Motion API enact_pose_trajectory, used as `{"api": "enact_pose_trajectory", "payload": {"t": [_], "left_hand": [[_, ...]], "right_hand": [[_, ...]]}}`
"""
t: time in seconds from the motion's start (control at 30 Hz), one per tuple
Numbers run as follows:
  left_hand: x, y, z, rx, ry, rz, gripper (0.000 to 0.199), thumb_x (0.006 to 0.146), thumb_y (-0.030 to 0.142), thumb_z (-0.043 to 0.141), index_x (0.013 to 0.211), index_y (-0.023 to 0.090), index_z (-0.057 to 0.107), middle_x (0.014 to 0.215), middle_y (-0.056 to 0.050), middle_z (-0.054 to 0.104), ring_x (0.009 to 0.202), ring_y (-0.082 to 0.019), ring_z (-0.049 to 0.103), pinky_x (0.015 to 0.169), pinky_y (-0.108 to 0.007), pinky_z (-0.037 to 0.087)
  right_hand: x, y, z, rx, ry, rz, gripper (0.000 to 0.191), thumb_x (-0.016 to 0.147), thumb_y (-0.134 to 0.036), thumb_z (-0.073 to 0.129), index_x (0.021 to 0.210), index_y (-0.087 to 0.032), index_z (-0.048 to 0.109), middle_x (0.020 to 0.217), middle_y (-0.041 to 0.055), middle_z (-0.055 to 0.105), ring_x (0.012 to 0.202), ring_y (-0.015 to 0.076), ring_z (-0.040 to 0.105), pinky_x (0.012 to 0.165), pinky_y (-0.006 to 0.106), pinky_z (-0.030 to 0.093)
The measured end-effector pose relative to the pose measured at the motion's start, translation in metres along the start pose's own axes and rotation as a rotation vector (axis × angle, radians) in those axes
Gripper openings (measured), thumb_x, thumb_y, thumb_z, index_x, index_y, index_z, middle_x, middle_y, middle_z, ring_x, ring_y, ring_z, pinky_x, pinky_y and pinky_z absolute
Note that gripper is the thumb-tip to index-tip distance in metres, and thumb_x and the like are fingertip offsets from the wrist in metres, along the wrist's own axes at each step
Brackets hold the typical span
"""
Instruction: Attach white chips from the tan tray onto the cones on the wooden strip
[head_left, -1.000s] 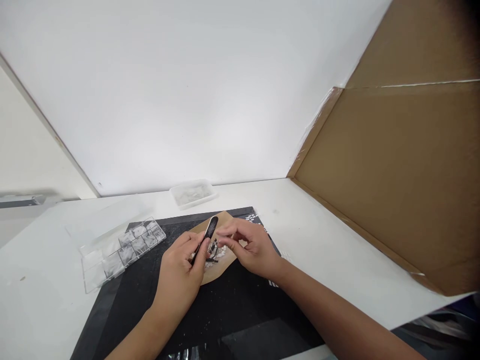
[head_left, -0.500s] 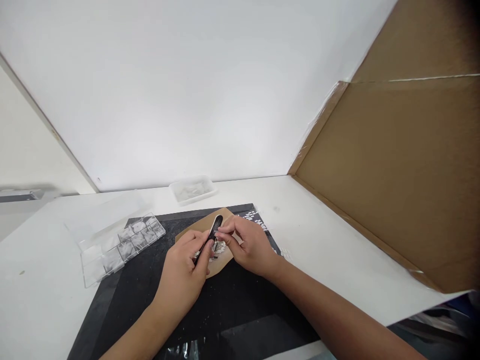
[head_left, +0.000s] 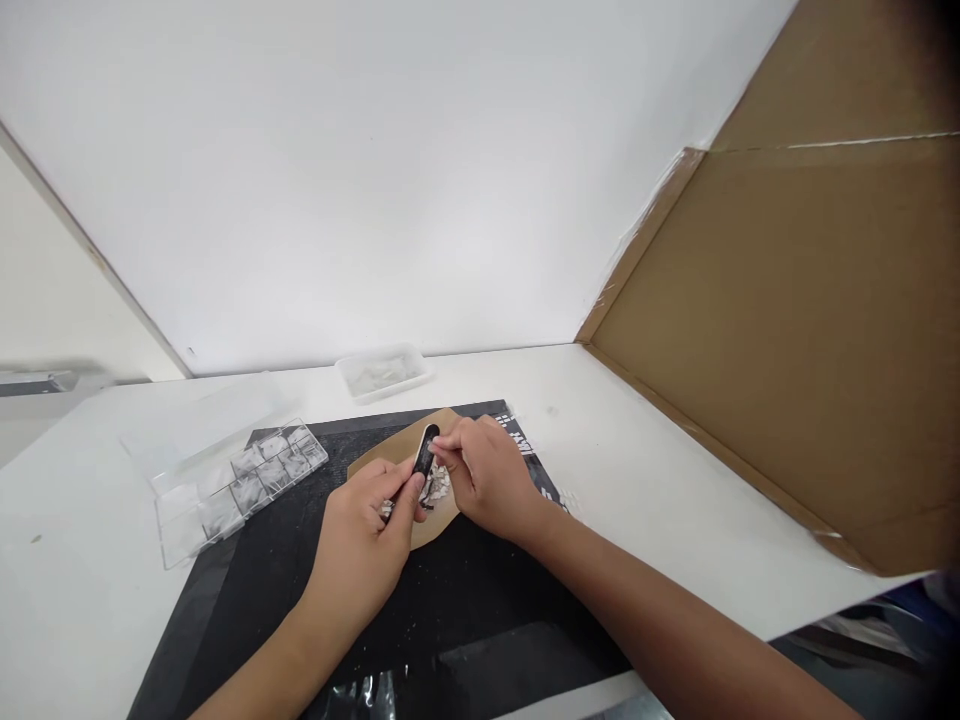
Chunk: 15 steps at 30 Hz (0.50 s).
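Note:
My left hand (head_left: 373,510) is closed around a black nail file (head_left: 427,450) with a rounded end and a pale edge, holding it at a slant. Against the file's upper part, the thumb and forefinger of my right hand (head_left: 487,470) are pinched together. What they hold, if anything, is too small to make out. Beneath both hands lies a piece of brown paper (head_left: 401,445), with a heap of small white pieces (head_left: 439,487) on it. The paper rests on a black mat (head_left: 465,620).
A clear compartment box (head_left: 240,490) with small bags stands at the left, its lid open. Behind the mat sits a translucent tub (head_left: 382,373). White marks or pieces (head_left: 517,435) show at the mat's right edge. A cardboard panel (head_left: 787,350) rises on the right.
My right fingers have shifted slightly up along the nail file. The whole view has moved a little; both hands keep their hold.

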<state>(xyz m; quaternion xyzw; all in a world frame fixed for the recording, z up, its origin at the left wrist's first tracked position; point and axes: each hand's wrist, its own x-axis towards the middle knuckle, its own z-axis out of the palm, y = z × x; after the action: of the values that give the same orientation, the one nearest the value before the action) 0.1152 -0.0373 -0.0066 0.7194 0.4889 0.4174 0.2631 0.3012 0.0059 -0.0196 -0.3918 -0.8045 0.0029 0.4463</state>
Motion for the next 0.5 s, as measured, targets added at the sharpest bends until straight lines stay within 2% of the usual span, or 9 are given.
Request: {"api": "enact_pose_trajectory", "payload": {"t": [0.17, 0.33, 0.5], "left_hand": [[0.0013, -0.0018, -0.0007, 0.058, 0.018, 0.037, 0.033, 0.102, 0.033, 0.056, 0.076, 0.022, 0.072, 0.07, 0.001, 0.064, 0.061, -0.013, 0.061, 0.056, -0.026, 0.043], [0.0004, -0.0008, -0.0007, 0.102, 0.033, 0.077, 0.031, 0.103, 0.031, 0.054, 0.08, 0.022, 0.073, 0.071, 0.001, 0.063, 0.062, -0.013, 0.059, 0.06, -0.027, 0.043], [0.0015, 0.0007, -0.0006, 0.133, 0.04, 0.114, 0.028, 0.103, 0.029, 0.053, 0.087, 0.021, 0.074, 0.076, -0.001, 0.062, 0.07, -0.015, 0.061, 0.067, -0.029, 0.045]], "right_hand": [[-0.0045, 0.0039, -0.0014, 0.026, -0.096, 0.003, 0.011, 0.106, -0.024, 0.05, 0.096, -0.023, 0.053, 0.087, 0.0052, 0.07, 0.078, 0.0221, 0.064, 0.07, 0.035, 0.045], [-0.0026, 0.0034, -0.0058, 0.055, -0.105, 0.068, 0.01, 0.107, -0.023, 0.049, 0.098, -0.023, 0.055, 0.085, 0.0042, 0.07, 0.075, 0.0209, 0.066, 0.07, 0.034, 0.047], [-0.001, 0.0031, -0.0057, 0.004, -0.098, 0.043, 0.012, 0.107, -0.023, 0.048, 0.098, -0.023, 0.056, 0.086, 0.005, 0.07, 0.075, 0.0214, 0.066, 0.069, 0.034, 0.046]]}}
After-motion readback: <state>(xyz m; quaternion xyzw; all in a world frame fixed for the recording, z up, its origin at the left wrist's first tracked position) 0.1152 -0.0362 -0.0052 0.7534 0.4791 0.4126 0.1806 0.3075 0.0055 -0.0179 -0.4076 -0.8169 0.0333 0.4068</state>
